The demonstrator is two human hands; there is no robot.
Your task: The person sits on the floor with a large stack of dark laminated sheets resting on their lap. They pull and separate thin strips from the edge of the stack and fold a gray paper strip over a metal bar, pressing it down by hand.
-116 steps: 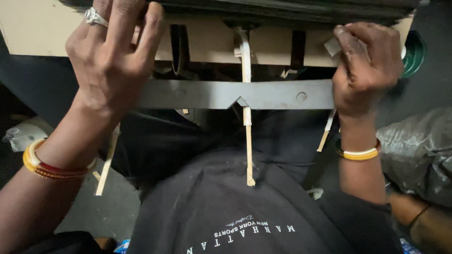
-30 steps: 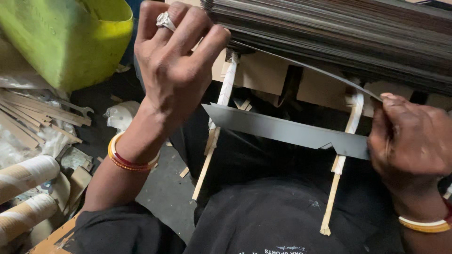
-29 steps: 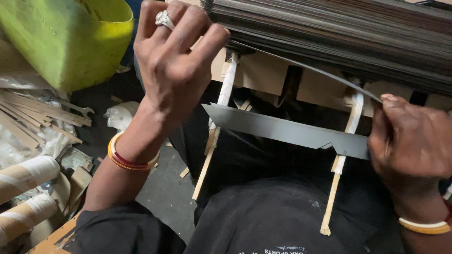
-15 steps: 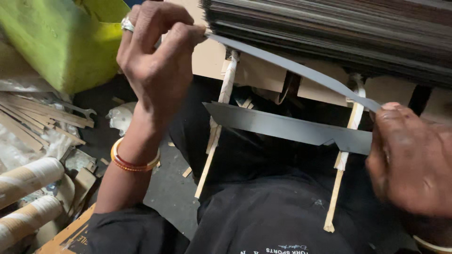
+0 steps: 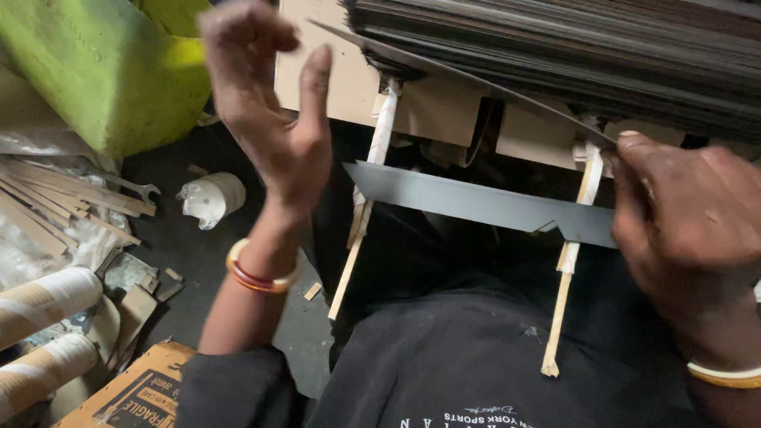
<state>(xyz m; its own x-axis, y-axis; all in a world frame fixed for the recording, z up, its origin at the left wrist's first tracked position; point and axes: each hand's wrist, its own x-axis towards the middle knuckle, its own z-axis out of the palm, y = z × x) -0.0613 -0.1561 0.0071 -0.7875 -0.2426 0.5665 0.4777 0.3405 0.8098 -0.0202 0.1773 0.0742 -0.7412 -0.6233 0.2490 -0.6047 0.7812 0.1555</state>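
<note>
Dark and crowded is the floor (image 5: 238, 254) of this workroom, with scraps lying over it. The person sits very close under a thick stack of dark sheets (image 5: 571, 55).

The right hand (image 5: 690, 214) has its grip closed on the end of one thin dark sheet (image 5: 476, 83), thumb and fingers pressing it just where it meets a pale wooden stick (image 5: 567, 261). This sheet is lifted a little away from the bottom of the stack and runs slanting up to the left. The left hand (image 5: 273, 119) is open and blurred, its fingers loosely curled and holding nothing; the upper end of the thin sheet is just beside it, but I cannot tell if they touch. Red and yellow bangles (image 5: 258, 276) sit on that wrist.

Below the sheet, a grey metal strip (image 5: 476, 204) lies across two sticks, the second stick (image 5: 365, 198) leaning to the left. Behind them is pale cardboard (image 5: 349, 71).

Farther to the left stands a bright green bag (image 5: 95, 63). On the floor near it are a small white roll (image 5: 212, 198), a bundle of wooden strips (image 5: 55, 198) and two cardboard tubes (image 5: 43, 333).
</note>
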